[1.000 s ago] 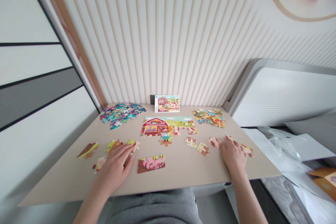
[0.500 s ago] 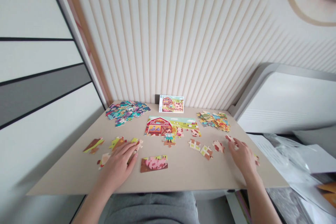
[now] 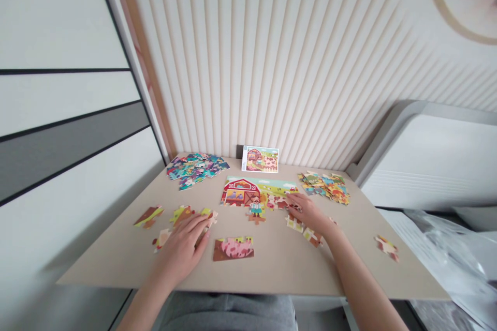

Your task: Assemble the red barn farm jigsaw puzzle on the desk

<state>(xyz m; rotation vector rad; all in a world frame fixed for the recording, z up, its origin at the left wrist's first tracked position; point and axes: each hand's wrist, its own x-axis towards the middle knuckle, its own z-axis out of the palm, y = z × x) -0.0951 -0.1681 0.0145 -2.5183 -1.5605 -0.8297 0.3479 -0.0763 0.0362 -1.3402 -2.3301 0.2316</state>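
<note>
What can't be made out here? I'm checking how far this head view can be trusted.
- Right hand: covers loose pieces, any grip hidden.
- Left hand: lies over small pieces, their prints hidden.
- Small farm reference card: too small for detail.
- Beige tabletop: near edge hides the lap.

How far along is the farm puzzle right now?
Done: the top strip with the red barn and sky is joined, and a pink pig section sits assembled apart. In hand: the right hand reaches to the strip's lower edge; whether it holds a piece is unclear. The left hand rests flat on loose pieces. Left: most of the picture below the strip, with scattered pieces unplaced.
</note>
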